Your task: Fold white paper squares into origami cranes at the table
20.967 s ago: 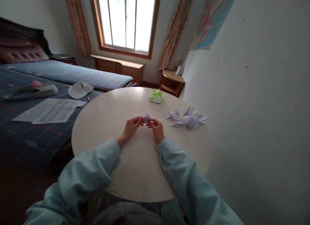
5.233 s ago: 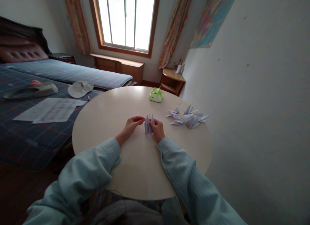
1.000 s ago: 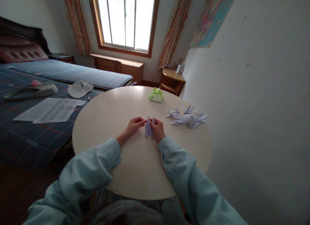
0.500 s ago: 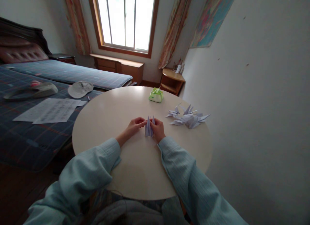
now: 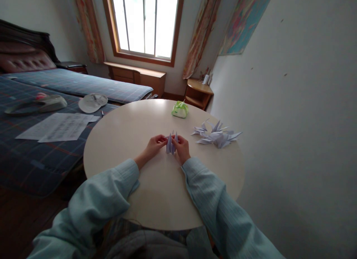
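A folded paper crane [image 5: 169, 145], pale lilac-white with pointed tips, is held upright between my hands over the middle of the round table [image 5: 119, 129]. My left hand [image 5: 155, 144] pinches it at its left side with thumb and forefinger. From the right, my right hand [image 5: 182, 147] grips it, fingers closed around its edge and partly hiding the folds. To the right on the tabletop lies a pile of several finished-looking paper cranes [image 5: 219, 136] of the same paper.
A green-and-white tissue pack [image 5: 180, 109] stands at the table's far side. On the bed to the left are printed sheets [image 5: 61, 127], a white cap [image 5: 93, 103] and a bag-like item [image 5: 50, 103]. A white wall [image 5: 292, 132] rises close on the right.
The paper crane has risen slightly and tilted in my fingers, with another point now showing at its top. Both hands stay in nearly the same place.
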The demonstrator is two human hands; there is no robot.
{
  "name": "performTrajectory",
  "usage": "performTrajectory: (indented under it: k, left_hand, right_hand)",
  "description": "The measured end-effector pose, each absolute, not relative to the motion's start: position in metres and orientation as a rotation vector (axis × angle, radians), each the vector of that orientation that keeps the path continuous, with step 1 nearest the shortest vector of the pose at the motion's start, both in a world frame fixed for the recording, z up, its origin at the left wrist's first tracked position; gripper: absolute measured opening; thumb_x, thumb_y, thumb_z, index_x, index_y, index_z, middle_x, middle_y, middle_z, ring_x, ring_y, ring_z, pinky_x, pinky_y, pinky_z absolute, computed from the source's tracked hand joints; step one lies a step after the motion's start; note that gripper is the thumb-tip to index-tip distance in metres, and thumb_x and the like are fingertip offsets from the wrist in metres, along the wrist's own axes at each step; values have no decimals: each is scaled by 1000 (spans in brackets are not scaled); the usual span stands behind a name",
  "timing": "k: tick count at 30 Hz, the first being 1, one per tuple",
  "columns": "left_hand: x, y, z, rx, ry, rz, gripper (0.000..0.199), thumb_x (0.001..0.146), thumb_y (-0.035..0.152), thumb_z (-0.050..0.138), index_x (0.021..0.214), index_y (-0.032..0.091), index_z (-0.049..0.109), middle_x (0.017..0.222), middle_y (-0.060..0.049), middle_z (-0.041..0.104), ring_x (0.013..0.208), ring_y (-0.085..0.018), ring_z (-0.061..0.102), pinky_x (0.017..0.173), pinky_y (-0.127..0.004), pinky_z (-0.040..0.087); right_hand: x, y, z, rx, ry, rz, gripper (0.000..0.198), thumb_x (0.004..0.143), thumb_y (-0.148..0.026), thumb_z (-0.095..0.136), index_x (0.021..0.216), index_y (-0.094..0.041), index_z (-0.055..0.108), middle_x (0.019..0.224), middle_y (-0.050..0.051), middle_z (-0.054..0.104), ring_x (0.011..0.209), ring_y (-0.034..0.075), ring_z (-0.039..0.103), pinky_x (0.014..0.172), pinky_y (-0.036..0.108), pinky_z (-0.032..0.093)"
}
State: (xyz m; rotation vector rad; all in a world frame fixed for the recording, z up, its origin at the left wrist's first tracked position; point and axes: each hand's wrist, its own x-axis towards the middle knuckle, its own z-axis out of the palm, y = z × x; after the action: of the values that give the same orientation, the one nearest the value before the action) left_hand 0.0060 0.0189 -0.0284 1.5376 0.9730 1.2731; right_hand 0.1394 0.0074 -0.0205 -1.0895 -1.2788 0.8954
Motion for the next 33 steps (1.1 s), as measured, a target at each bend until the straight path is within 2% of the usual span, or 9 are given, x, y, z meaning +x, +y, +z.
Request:
performTrajectory:
  k: [3,6,13,19,23,33]
  left_hand:
    - [4,20,-26,1541,1060,1409,26,63,39,62,72,15,60,69,-1,60,63,-12,54,61,-24,41]
    - [2,22,-26,1540,1147,1464,24,64,38,61,73,15,59,70,-1,60,65,-12,55,60,-24,42]
    - [2,25,-30,1571,1193,1424,22,66,36,58,75,15,58,72,-2,62,66,-13,56,62,-24,43]
    - [1,31,-36,1434,1244,1391,13,69,26,54,73,15,52,72,-1,58,59,-10,55,47,-19,42]
    - [2,32,-36,1378,1260,1393,8,69,21,53,71,14,48,71,-1,56,55,-9,55,44,-18,42]
    - [2,30,-33,1342,1371,1376,5,70,19,51,70,15,48,69,-1,57,58,-10,56,48,-20,44]
  right_hand:
    - [142,8,-20,-1114,-1332,795,28,62,-39,61,79,-17,65,78,3,67,67,14,58,60,24,43]
    - [144,10,-23,-1166,-1374,710,25,64,-38,59,79,-18,65,79,3,67,72,15,58,64,25,43]
    - [146,14,-26,-1255,-1353,665,19,65,-35,56,69,-17,62,67,1,63,65,14,56,60,25,42]
    - [148,17,-31,-1279,-1311,650,13,65,-31,54,66,-18,56,67,0,61,64,13,54,65,25,41]
    - [148,19,-35,-1282,-1272,660,12,64,-29,53,68,-18,55,69,0,61,65,13,54,65,25,41]
    - [149,20,-36,-1344,-1259,634,9,63,-25,54,68,-18,54,68,0,61,65,13,55,65,25,42]
